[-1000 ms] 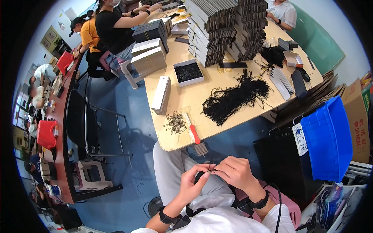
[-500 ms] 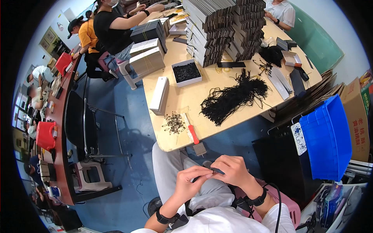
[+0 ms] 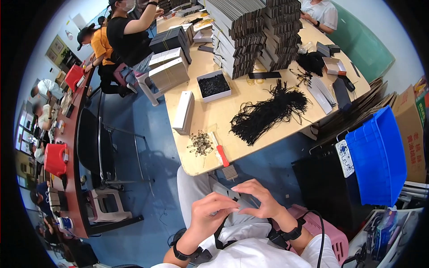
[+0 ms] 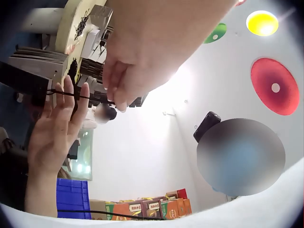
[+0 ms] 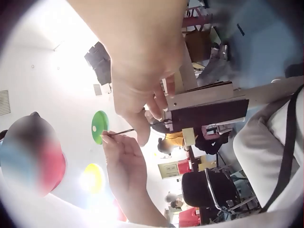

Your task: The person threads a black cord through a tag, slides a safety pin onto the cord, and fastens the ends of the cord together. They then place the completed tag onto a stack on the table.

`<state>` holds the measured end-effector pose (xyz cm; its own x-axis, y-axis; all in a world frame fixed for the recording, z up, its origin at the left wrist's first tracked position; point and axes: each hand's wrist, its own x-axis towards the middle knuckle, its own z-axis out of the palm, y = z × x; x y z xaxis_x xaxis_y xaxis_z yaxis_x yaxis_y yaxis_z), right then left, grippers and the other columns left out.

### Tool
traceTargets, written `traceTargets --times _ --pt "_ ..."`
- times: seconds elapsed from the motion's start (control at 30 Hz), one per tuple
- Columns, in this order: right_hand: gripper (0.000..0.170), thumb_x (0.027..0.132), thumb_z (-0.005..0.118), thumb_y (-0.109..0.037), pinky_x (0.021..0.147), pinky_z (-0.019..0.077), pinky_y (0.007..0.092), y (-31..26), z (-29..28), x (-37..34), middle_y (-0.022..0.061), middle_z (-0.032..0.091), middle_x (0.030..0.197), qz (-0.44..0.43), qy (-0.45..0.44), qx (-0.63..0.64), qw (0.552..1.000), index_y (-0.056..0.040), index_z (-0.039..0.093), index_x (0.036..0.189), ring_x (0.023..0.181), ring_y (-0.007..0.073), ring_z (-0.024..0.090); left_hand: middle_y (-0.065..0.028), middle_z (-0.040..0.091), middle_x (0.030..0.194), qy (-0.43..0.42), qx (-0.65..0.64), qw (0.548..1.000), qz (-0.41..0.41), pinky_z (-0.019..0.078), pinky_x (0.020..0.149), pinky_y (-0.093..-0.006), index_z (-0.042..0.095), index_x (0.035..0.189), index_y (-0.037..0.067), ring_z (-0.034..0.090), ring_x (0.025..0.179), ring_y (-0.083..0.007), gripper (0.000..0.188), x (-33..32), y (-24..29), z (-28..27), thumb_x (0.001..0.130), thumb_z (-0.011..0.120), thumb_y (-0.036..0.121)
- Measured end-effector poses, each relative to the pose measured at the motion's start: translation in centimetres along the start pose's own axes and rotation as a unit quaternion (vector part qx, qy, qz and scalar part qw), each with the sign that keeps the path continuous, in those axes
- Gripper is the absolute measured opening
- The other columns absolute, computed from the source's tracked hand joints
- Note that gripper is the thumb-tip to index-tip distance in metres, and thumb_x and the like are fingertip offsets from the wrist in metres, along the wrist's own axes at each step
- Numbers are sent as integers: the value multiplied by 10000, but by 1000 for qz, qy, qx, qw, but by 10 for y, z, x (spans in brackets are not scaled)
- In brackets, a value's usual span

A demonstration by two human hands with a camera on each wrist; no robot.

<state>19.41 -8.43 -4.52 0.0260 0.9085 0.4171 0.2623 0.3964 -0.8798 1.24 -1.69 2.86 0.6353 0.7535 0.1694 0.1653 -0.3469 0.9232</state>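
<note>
In the head view both hands are raised over the lap. My left hand (image 3: pixel 212 213) pinches the end of a thin black cord (image 5: pixel 124 131) between thumb and fingertips, as the right wrist view shows. From there the cord runs taut to the hole end of a dark flat tag (image 5: pixel 209 115). My right hand (image 3: pixel 259 198) has its fingers spread and mostly straight, with the cord crossing its fingertips (image 4: pixel 69 81) in the left wrist view. Its thumb stands apart from the fingers. In that same view the tag (image 4: pixel 23 80) hangs just past the right fingertips.
Ahead is a table (image 3: pixel 201 165) with a black cord bundle (image 3: pixel 268 114), small metal pins (image 3: pixel 200 144), a red-handled tool (image 3: pixel 222 156), a white stack (image 3: pixel 183 111), a box of black bits (image 3: pixel 214 95) and tall tag stacks (image 3: pixel 223 53). A blue crate (image 3: pixel 380 156) stands right.
The hands were close together, fingertips meeting on a small dark piece. Now they have opened apart, the left hand has shifted left, and the right fingers have straightened.
</note>
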Motion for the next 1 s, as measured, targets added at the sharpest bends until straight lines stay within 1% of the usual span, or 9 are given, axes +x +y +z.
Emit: traceTargets --times 0.17,0.33,0.4,0.47,0.53,0.57,0.8,0.9,1.0 --pt "426 717 791 -128 838 457 375 8 12 -4 74 635 1126 -21 -3 -33 999 -74 644 1113 961 261 582 -82 692 798 27 -58 998 -9 498 612 -256 733 825 26 652 712 -165 226 1 7 0 668 709 -135" --pt "271 775 748 -74 638 472 282 8 15 -13 71 646 955 108 -88 59 988 -33 664 1029 703 189 592 -90 678 833 44 -126 991 -5 489 656 -251 720 873 7 629 746 -155 175 2 0 0 742 696 -106" --pt "272 786 742 -78 599 456 271 17 23 -17 66 640 892 70 -77 63 993 -29 658 1041 646 169 565 -77 668 850 59 -134 989 1 487 679 -248 718 900 5 618 762 -142 158 4 -3 1 779 685 -93" --pt "274 798 735 -83 561 439 261 18 25 -21 62 634 828 32 -65 67 995 -25 653 1053 589 149 539 -66 658 856 177 -181 967 -39 467 698 -232 689 883 -29 592 759 -117 89 8 -6 3 812 667 -77" --pt "347 777 755 -71 506 385 213 1 21 -20 13 592 725 180 -80 110 974 -46 640 1103 557 92 474 -44 645 862 193 -185 962 -50 441 683 -210 664 888 -23 564 754 -81 35 13 -16 -2 856 654 -30" --pt "413 783 763 -169 537 413 286 -2 18 -21 71 605 751 214 -110 102 965 -34 616 1145 583 198 535 -37 641 859 222 -202 952 -55 434 674 -205 661 898 -13 557 758 -72 31 16 -22 -4 870 652 -6" --pt "523 752 783 -312 613 485 334 7 -10 -27 116 643 815 104 -72 -135 983 -51 564 1149 656 277 631 -7 617 827 326 -254 909 -59 429 680 -207 638 967 2 539 718 -68 133 35 -54 -18 910 658 121" --pt "381 854 687 -249 665 510 364 11 -27 -18 183 664 911 215 -51 -72 973 -31 533 1126 800 325 682 -28 630 940 292 -317 896 -108 477 754 -219 608 1065 7 589 820 -93 159 42 -69 -22 924 619 80" --pt "287 897 620 -196 616 492 362 7 -49 15 190 645 821 193 -6 -108 975 -45 524 1121 729 335 672 -53 613 1053 292 -385 862 -151 494 846 -236 574 1132 6 621 968 -143 230 47 -66 -18 913 622 60"
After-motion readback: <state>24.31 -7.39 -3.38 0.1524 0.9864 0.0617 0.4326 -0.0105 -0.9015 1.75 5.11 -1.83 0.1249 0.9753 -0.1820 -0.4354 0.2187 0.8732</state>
